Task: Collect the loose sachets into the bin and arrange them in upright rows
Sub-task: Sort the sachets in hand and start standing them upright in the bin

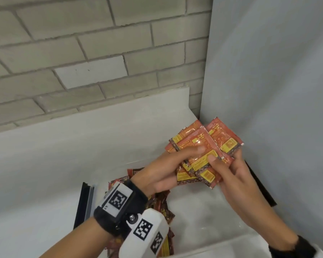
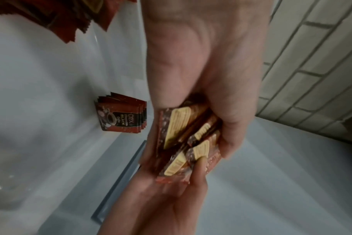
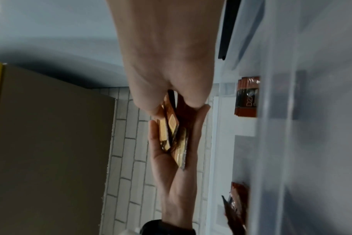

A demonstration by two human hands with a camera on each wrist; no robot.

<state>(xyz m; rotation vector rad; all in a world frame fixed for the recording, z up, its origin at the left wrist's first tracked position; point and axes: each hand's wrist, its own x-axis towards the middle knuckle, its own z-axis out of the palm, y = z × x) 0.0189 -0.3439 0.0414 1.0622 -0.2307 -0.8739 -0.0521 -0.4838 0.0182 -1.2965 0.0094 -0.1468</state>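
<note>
Nearest, a wrist camera strapped on the left arm. Beyond it, left hand and right hand both clamped on one fanned bunch of sachets – held above the clear bin, backs up, edges uneven. Inside the bin, an upright row against the far wall and a loose heap under the left wrist. Squaring step, seemingly: bunch gathered but not yet aligned. Next, probably – tap the edges flush, turn upright, lower beside the standing row without toppling it. Firm grip needed; slick foil likely to slide.
</note>
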